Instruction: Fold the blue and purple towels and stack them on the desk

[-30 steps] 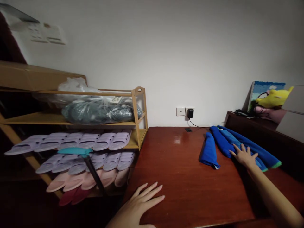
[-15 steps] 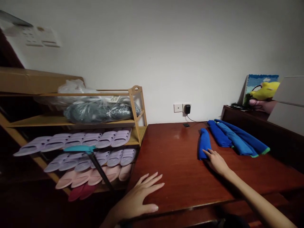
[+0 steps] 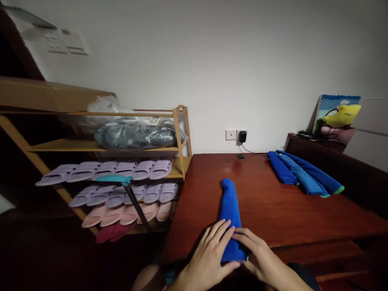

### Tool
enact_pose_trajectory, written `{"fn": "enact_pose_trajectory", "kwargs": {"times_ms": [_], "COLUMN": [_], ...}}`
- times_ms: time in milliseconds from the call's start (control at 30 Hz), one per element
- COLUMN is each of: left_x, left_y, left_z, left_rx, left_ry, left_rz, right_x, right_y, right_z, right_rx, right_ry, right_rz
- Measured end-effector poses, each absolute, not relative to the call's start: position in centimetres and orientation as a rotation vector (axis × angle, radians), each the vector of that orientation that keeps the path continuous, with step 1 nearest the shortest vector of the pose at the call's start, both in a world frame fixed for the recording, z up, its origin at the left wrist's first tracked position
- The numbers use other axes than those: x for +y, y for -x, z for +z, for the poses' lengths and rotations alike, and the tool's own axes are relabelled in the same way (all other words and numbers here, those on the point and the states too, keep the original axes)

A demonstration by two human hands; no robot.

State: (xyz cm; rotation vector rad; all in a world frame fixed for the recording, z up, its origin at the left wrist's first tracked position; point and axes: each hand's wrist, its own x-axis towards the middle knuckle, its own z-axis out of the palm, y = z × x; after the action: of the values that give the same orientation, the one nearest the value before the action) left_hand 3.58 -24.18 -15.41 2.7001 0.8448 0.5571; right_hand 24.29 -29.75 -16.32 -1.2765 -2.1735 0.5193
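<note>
A rolled blue towel [image 3: 230,202] lies lengthwise on the reddish-brown wooden table [image 3: 200,182], its near end by the front edge. My left hand [image 3: 209,252] rests over its left side, fingers across the cloth and thumb at the near end. From the right, my right hand [image 3: 257,252] grips the same roll, its fingertips meeting those of the left; its thumb is partly hidden. Farther back on the right lie more blue towels [image 3: 306,173], folded long and narrow, some edged in green.
On the left, a wooden rack [image 3: 178,141] holds rows of slippers [image 3: 139,169] and plastic-wrapped bundles [image 3: 133,135]. A turquoise-topped handle [image 3: 113,179] stands before it. A black plug [image 3: 243,136] sits in the wall socket. A yellow plush toy [image 3: 342,116] lies on the right ledge.
The rolled towel has come left and toward me, away from the other towels. My right hand moved with it, and my left hand has gone from the bare tabletop onto the roll.
</note>
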Motion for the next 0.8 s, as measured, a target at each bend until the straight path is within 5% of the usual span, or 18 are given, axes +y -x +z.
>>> {"fn": "enact_pose_trajectory", "kwargs": {"times_ms": [333,633,800], "left_x": [-25.1,-23.9,-23.1], "left_y": [-3.2,-3.2,-2.7], "left_z": [-15.1,-15.2,-14.2], "left_rx": [0.869,0.769,0.542], "left_ry": [-2.826,-2.778,-2.631], "left_rz": [0.62,0.444,0.448], "right_x": [-29.8,-29.0,-28.5], "right_y": [-23.9,-25.1,-28.9], "right_z": [-16.4,-14.9,-15.2], "right_rx": [-2.213,-2.131,-2.211], "right_ry": [1.051,1.168,1.396], "right_rz": [-0.052,0.493,0.334]}}
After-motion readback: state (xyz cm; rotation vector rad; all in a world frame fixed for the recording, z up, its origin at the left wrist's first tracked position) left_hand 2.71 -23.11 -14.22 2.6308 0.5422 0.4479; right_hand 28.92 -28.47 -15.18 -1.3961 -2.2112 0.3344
